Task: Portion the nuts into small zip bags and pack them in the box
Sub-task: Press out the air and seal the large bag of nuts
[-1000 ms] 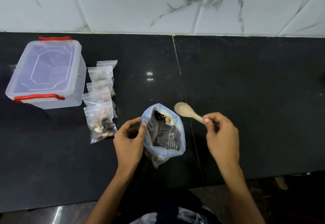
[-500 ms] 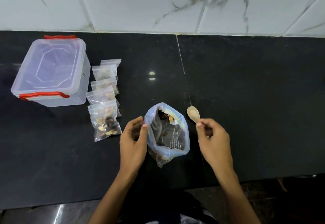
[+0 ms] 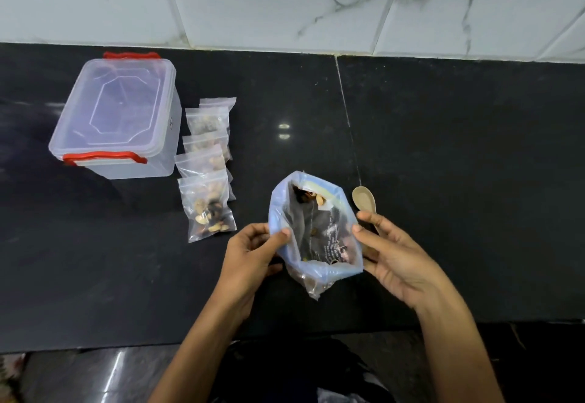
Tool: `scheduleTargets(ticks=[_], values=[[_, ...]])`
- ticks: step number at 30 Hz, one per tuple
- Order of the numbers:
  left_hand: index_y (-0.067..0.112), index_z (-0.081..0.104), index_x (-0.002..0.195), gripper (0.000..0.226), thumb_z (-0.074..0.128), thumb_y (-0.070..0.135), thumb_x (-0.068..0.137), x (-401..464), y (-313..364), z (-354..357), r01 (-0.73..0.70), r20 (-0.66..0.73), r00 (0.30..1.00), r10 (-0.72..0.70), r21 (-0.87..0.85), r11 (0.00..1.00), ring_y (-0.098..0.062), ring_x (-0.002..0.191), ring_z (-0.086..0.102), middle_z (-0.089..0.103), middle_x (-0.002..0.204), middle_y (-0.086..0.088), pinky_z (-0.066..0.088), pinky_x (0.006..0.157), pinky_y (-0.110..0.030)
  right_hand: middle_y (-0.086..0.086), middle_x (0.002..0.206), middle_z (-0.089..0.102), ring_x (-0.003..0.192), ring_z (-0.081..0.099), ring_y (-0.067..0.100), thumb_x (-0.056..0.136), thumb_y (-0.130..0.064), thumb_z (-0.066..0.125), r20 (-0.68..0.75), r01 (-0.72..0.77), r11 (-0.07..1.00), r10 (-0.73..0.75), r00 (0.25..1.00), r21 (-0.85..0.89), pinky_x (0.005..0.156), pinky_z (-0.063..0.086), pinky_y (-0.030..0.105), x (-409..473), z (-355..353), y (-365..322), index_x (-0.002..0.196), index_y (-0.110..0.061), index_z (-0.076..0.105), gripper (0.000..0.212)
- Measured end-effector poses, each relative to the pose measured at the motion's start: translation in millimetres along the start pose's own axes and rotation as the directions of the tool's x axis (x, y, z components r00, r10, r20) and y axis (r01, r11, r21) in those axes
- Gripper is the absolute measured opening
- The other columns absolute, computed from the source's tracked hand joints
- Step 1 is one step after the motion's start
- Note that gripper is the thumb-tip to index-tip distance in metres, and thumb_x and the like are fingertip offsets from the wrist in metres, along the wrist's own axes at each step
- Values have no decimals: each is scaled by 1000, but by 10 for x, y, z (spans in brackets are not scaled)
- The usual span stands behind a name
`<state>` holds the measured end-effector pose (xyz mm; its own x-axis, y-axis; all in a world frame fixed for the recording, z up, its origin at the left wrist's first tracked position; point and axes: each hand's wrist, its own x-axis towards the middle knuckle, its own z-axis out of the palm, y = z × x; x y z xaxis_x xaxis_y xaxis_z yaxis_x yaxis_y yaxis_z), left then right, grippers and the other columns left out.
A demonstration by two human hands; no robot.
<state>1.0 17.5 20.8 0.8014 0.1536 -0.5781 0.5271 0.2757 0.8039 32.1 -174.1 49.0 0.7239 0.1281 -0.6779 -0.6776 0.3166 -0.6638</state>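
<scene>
A large blue-tinted bag of mixed nuts (image 3: pixel 316 234) stands open on the black counter (image 3: pixel 459 181). My left hand (image 3: pixel 253 253) pinches its left rim between thumb and fingers. My right hand (image 3: pixel 392 257) is at the bag's right side, its straight fingers touching the edge. A small wooden spoon (image 3: pixel 364 200) lies on the counter just right of the bag, its handle hidden behind my right fingers. Several small zip bags with nuts (image 3: pixel 207 209) lie in an overlapping row to the left. The clear plastic box (image 3: pixel 117 117) with red latches stands at far left, lid on.
A white marble-tiled wall (image 3: pixel 316 0) runs along the back of the counter. A seam (image 3: pixel 348 117) crosses the counter toward the spoon. The counter's front edge lies just below my wrists, with dark floor beneath.
My right hand laid the spoon on the counter and came in against the bag's right side. My left hand kept its hold on the rim.
</scene>
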Motion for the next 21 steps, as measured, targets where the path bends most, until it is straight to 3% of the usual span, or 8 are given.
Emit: scheduleTargets(ticks=[3,6,8,11,12,14,16,21], values=[[13,53,76,18,70,9,81,44,1,-23,-127,-126,979,162,245,961,-12,62,58,61,72,-5,47,54,-23,3,75,67,70,67,12,76,5,70,-175,191,959,-229,958,-209,69,58,33,54,46,110,111,-13,57,41],[14,44,71,24,67,11,79,16,23,63,-219,-156,923,351,537,815,-12,59,47,51,66,1,39,54,-22,-6,73,63,64,61,5,75,0,72,-220,413,640,-676,703,-647,61,51,26,61,247,300,98,-25,59,36],[15,44,76,23,65,17,83,0,64,124,-234,-144,924,354,520,822,-11,60,47,50,70,2,39,54,-21,-7,78,62,66,60,8,80,-6,68,-162,471,535,-763,626,-701,59,51,24,51,387,422,91,-34,57,32],[6,57,96,16,64,17,86,56,233,86,-75,-24,997,75,-6,997,-17,78,64,65,90,-9,53,66,-19,-4,106,65,86,68,11,87,-9,63,-220,455,844,-519,826,-285,77,56,29,63,388,360,103,-31,57,28],[3,60,102,20,63,13,86,74,271,37,18,96,995,1,-195,981,-18,84,66,67,97,-12,55,71,-21,-4,117,63,97,67,14,86,-5,63,-137,382,923,-385,913,-48,86,55,30,62,317,313,112,-28,56,35],[1,59,116,38,63,3,79,98,269,-84,98,250,968,-4,-364,926,-16,92,66,66,107,-13,56,75,-20,-7,130,57,113,62,18,77,4,63,69,259,945,-278,958,200,95,51,32,31,154,268,132,-25,45,65],[7,54,127,58,63,-5,71,119,213,-166,66,315,948,50,-350,935,-17,100,65,63,117,-12,55,77,-22,-4,136,54,115,60,20,71,10,64,141,254,957,-273,952,141,95,50,32,19,97,301,142,-26,34,85],[19,51,130,69,66,-15,71,129,139,-171,-11,342,937,70,-173,985,-22,98,68,63,120,-11,57,78,-31,-3,103,69,89,70,13,67,6,78,-221,279,951,-303,927,-131,84,54,30,70,289,437,133,-17,44,78]])
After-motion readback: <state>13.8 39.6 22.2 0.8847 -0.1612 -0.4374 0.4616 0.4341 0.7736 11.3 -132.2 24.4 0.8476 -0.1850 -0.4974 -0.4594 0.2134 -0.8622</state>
